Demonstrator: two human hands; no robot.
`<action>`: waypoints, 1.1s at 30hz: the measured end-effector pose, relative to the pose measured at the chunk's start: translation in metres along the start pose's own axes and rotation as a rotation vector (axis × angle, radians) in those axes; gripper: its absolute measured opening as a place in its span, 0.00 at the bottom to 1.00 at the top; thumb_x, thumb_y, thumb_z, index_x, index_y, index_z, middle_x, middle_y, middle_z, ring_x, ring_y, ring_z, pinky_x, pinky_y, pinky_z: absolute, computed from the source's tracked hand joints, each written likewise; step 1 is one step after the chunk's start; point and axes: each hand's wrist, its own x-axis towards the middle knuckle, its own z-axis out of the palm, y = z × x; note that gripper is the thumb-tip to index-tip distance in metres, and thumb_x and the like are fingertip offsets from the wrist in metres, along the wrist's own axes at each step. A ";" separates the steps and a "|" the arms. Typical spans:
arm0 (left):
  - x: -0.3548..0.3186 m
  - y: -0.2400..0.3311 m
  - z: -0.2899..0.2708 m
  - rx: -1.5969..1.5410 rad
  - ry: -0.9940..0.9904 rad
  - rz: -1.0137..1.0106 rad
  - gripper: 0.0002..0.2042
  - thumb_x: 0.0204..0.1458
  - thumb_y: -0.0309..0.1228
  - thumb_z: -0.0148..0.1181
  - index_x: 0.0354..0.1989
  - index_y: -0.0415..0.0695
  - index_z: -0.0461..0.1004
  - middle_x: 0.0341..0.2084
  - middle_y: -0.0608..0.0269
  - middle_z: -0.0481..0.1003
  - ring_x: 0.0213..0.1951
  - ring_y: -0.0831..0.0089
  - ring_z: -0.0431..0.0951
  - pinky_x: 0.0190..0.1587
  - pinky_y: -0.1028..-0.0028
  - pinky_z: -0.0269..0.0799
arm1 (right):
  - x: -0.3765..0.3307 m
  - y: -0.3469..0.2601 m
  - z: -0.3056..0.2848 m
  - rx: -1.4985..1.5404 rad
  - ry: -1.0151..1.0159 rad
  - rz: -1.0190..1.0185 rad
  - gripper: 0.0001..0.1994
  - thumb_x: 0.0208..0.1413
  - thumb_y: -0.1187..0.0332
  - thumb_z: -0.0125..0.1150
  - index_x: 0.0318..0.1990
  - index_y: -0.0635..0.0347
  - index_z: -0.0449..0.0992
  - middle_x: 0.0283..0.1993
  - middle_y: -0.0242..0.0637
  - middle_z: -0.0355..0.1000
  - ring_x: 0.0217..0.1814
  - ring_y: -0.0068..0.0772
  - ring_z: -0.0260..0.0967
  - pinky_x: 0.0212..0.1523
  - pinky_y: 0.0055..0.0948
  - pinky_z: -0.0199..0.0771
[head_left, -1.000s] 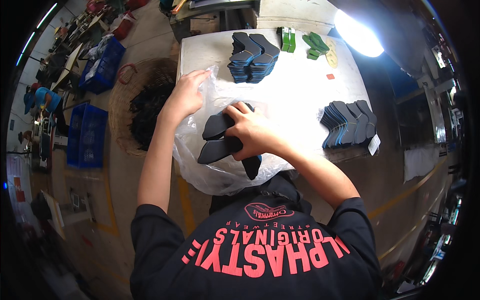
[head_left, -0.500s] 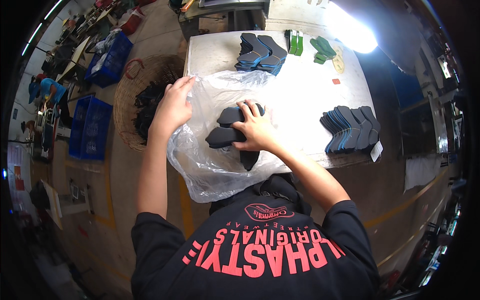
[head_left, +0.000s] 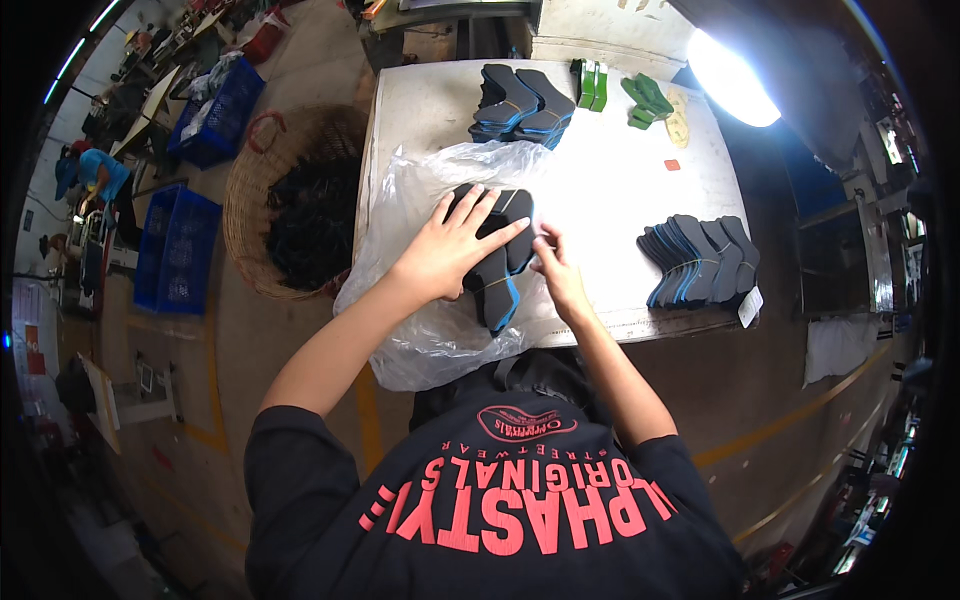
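Dark foam pieces [head_left: 497, 262] edged in blue sit stacked inside the clear plastic bag [head_left: 420, 330] at frame centre; my left hand [head_left: 447, 250] lies flat on them, fingers spread, while my right hand [head_left: 556, 272] pinches the bag's edge. By my judgement this batch is bagged but unsealed, with two more stacks [head_left: 700, 262] on the white table [head_left: 620, 180] at right and top centre not yet packed.

The person wears a black short-sleeved T-shirt [head_left: 500, 500] with large red block lettering across the chest and a small red oval emblem above it, the sleeves ending above the elbows, so both forearms, the left hand [head_left: 445, 250] and the right hand [head_left: 560, 280] are bare, without gloves.
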 end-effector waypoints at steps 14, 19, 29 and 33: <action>0.044 0.000 0.041 0.087 0.049 0.045 0.61 0.24 0.43 0.84 0.76 0.69 0.58 0.72 0.31 0.55 0.66 0.36 0.67 0.65 0.45 0.67 | 0.007 0.006 -0.030 -0.245 -0.246 -0.157 0.29 0.59 0.79 0.50 0.70 0.66 0.65 0.69 0.49 0.68 0.74 0.44 0.64 0.75 0.42 0.62; 0.036 -0.003 0.044 -0.067 0.057 0.054 0.56 0.27 0.42 0.83 0.73 0.65 0.60 0.67 0.31 0.58 0.62 0.32 0.70 0.62 0.43 0.71 | 0.001 0.015 -0.030 -0.861 -0.222 -0.327 0.34 0.58 0.75 0.53 0.75 0.55 0.62 0.74 0.58 0.62 0.77 0.55 0.61 0.74 0.49 0.63; -0.008 -0.008 0.001 -0.241 0.235 -0.055 0.53 0.27 0.37 0.83 0.68 0.65 0.59 0.63 0.37 0.58 0.56 0.30 0.75 0.54 0.43 0.77 | -0.023 0.037 -0.021 -1.500 -0.182 -0.328 0.32 0.54 0.61 0.64 0.70 0.35 0.73 0.81 0.46 0.53 0.81 0.44 0.52 0.61 0.55 0.69; -0.025 -0.005 -0.031 -0.308 0.300 -0.082 0.53 0.29 0.37 0.84 0.68 0.65 0.57 0.62 0.36 0.58 0.55 0.28 0.75 0.56 0.44 0.77 | -0.020 0.040 -0.023 -1.498 -0.188 -0.336 0.34 0.53 0.59 0.66 0.71 0.33 0.70 0.80 0.45 0.54 0.81 0.44 0.52 0.58 0.57 0.70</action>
